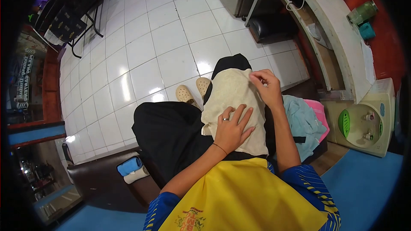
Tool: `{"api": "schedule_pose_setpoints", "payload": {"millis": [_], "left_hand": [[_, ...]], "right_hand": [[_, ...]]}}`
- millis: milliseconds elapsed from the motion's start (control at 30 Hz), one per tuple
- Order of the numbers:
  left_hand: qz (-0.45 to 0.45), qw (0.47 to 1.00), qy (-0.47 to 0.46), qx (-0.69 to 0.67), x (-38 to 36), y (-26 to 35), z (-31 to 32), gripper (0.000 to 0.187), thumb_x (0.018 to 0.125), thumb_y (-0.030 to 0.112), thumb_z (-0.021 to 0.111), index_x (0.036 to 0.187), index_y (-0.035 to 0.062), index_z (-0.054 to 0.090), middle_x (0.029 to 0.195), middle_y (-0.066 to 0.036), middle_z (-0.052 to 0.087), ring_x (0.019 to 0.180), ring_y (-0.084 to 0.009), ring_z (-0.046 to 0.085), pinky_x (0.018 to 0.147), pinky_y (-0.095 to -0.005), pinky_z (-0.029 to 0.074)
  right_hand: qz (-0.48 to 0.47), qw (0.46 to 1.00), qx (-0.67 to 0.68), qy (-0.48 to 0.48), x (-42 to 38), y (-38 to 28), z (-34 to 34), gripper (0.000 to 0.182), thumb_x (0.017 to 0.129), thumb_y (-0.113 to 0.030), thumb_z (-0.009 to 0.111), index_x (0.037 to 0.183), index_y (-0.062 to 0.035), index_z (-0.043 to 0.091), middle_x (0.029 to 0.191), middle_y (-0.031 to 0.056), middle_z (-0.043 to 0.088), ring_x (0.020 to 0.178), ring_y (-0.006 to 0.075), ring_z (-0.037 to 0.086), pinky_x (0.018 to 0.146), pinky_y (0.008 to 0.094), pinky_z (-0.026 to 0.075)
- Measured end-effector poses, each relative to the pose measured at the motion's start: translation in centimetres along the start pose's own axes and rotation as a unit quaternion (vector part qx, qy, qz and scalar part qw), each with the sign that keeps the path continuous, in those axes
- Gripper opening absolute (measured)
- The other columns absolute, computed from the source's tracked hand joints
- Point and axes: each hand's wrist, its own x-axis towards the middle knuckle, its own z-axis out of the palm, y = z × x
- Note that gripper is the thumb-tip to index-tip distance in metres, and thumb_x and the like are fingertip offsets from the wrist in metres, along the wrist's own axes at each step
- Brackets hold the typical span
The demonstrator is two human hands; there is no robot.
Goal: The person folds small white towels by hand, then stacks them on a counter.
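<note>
A cream cloth is spread over my right thigh, on top of black trousers. My left hand, with a ring on one finger, lies flat on the lower part of the cloth, fingers spread. At the far right corner of the cloth, my right hand is closed in a pinch on its edge. Rolled or folded blue and cream cloths lie on the dark bench to my left. A heap of light blue cloth sits close by my right forearm, with pink fabric behind it.
A water dispenser stands at right, beside a white counter holding a green jar. The brown bench is under me. Ahead is white tiled floor; a folding chair stands far left.
</note>
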Motion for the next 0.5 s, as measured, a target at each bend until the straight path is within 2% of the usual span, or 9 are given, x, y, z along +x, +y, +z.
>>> {"api": "schedule_pose_setpoints", "payload": {"millis": [33,67,133,200,267,333,433,500], "left_hand": [[-0.001,1.000,-0.001,0.001,0.0,0.0,0.0,0.056,0.084,0.036,0.067,0.135,0.0157,0.055,0.136,-0.005,0.049,0.111,-0.0308,0.046,0.092,-0.0427,0.039],[-0.001,1.000,-0.001,-0.003,0.0,0.0,0.0,0.057,0.084,0.036,0.067,0.135,0.0158,0.055,0.136,-0.005,0.048,0.112,-0.0308,0.045,0.092,-0.0428,0.039],[0.001,1.000,0.000,-0.005,0.0,-0.1,0.0,0.057,0.084,0.037,0.067,0.135,0.0159,0.055,0.137,-0.004,0.048,0.112,-0.0307,0.045,0.092,-0.0429,0.038],[-0.003,1.000,-0.003,0.000,-0.1,-0.1,0.1,0.057,0.084,0.036,0.067,0.136,0.0157,0.055,0.137,-0.005,0.048,0.112,-0.0306,0.045,0.092,-0.0431,0.038],[-0.001,1.000,-0.002,-0.005,0.1,-0.2,0.1,0.057,0.084,0.036,0.068,0.136,0.0159,0.054,0.136,-0.005,0.048,0.113,-0.0305,0.045,0.092,-0.0434,0.038],[0.000,1.000,-0.005,-0.012,-0.1,-0.2,0.0,0.058,0.084,0.036,0.068,0.136,0.0160,0.054,0.136,-0.005,0.048,0.113,-0.0305,0.045,0.092,-0.0437,0.038],[-0.003,1.000,-0.009,-0.010,0.0,-0.1,-0.1,0.058,0.084,0.036,0.068,0.136,0.0164,0.054,0.137,-0.005,0.047,0.113,-0.0306,0.044,0.092,-0.0442,0.038],[-0.003,1.000,-0.011,-0.014,-0.1,-0.2,-0.1,0.058,0.083,0.036,0.068,0.136,0.0168,0.054,0.137,-0.005,0.047,0.114,-0.0308,0.044,0.091,-0.0441,0.038]], "right_hand": [[-0.021,0.999,-0.029,-0.034,-0.1,-1.1,0.6,0.017,0.085,-0.012,0.072,0.101,-0.0049,0.073,0.091,0.0054,0.064,0.076,0.0131,0.060,0.067,0.0260,0.049],[0.019,0.998,-0.020,-0.059,-0.2,-1.6,1.2,0.025,0.079,-0.012,0.078,0.104,-0.0078,0.075,0.092,0.0043,0.061,0.077,0.0130,0.055,0.070,0.0282,0.047],[-0.065,0.983,-0.137,-0.098,0.0,0.7,2.6,0.025,0.078,-0.013,0.078,0.103,-0.0084,0.075,0.094,0.0054,0.062,0.077,0.0134,0.056,0.069,0.0277,0.047],[-0.103,0.978,-0.156,-0.091,0.2,2.4,3.9,0.022,0.080,-0.012,0.077,0.100,-0.0049,0.074,0.090,0.0064,0.062,0.075,0.0141,0.057,0.068,0.0275,0.047],[-0.019,0.999,-0.026,-0.044,0.7,2.6,4.7,0.015,0.081,-0.012,0.075,0.091,-0.0019,0.073,0.082,0.0100,0.062,0.069,0.0208,0.060,0.065,0.0314,0.049],[0.008,0.999,-0.034,-0.020,0.7,2.4,4.7,0.013,0.082,-0.012,0.073,0.087,0.0003,0.072,0.078,0.0100,0.062,0.068,0.0189,0.060,0.064,0.0305,0.049],[0.002,0.995,-0.036,0.093,1.2,3.2,3.6,0.013,0.085,-0.012,0.072,0.088,0.0008,0.071,0.079,0.0081,0.063,0.066,0.0148,0.058,0.063,0.0280,0.047],[0.010,0.996,-0.030,0.084,1.2,2.3,2.3,0.013,0.085,-0.012,0.072,0.089,0.0002,0.072,0.079,0.0067,0.063,0.066,0.0131,0.057,0.063,0.0267,0.047]]}}
